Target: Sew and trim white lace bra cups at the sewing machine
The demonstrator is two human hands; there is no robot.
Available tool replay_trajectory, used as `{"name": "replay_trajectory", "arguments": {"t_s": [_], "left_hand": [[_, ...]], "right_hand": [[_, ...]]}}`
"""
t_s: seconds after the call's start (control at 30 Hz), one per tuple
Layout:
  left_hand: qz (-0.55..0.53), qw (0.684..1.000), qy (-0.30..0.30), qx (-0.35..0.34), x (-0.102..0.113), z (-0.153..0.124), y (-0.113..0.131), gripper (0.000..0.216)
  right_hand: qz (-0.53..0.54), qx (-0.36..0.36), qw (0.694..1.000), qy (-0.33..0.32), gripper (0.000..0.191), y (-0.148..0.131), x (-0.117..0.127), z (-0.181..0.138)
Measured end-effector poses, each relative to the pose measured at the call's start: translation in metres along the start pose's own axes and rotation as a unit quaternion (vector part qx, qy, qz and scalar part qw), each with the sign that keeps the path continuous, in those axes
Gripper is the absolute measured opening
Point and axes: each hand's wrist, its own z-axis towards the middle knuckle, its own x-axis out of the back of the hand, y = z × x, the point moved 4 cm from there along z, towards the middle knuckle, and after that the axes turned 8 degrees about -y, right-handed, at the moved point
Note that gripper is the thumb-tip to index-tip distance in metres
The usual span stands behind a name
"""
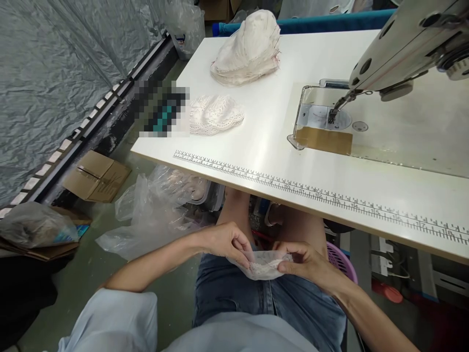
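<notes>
Over my lap, a small piece of sheer white fabric with a lace edge (264, 268) is stretched between my two hands. My left hand (232, 244) pinches its left end between thumb and fingers. On the other end, my right hand (302, 259) grips the cloth with the thumb in front and the fingers behind. On the white table above lie a stack of white lace pieces (216, 115) and, farther back, a pile of cream fabric pieces (249, 49) with loose threads along its edge.
A sewing machine (395, 54) stands at the table's right. A printed ruler (271, 182) runs along the front edge of the white table (264, 132). Plastic bags (146, 215) and a cardboard box (97, 176) sit on the floor at left. A purple basket (342, 261) is beside my right leg.
</notes>
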Motion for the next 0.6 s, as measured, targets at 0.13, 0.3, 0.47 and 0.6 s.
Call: {"name": "replay_trajectory", "arguments": {"t_s": [0.13, 0.3, 0.47, 0.6], "left_hand": [[0.000, 1.000, -0.006, -0.005, 0.002, -0.003, 0.000, 0.026], [0.016, 0.999, -0.023, -0.018, 0.002, -0.002, 0.000, 0.034], [0.048, 0.998, -0.010, -0.027, -0.006, 0.011, 0.003, 0.035], [0.043, 0.999, 0.012, -0.015, -0.010, 0.017, 0.005, 0.027]], "right_hand": [[-0.006, 0.002, 1.000, -0.007, 0.026, -0.005, -0.002, 0.000], [-0.025, 0.008, 0.999, -0.043, 0.019, -0.016, -0.009, 0.001], [-0.058, 0.000, 0.998, -0.040, 0.022, -0.016, -0.011, 0.004], [-0.075, -0.002, 0.997, -0.035, 0.025, -0.013, -0.009, 0.003]]}}
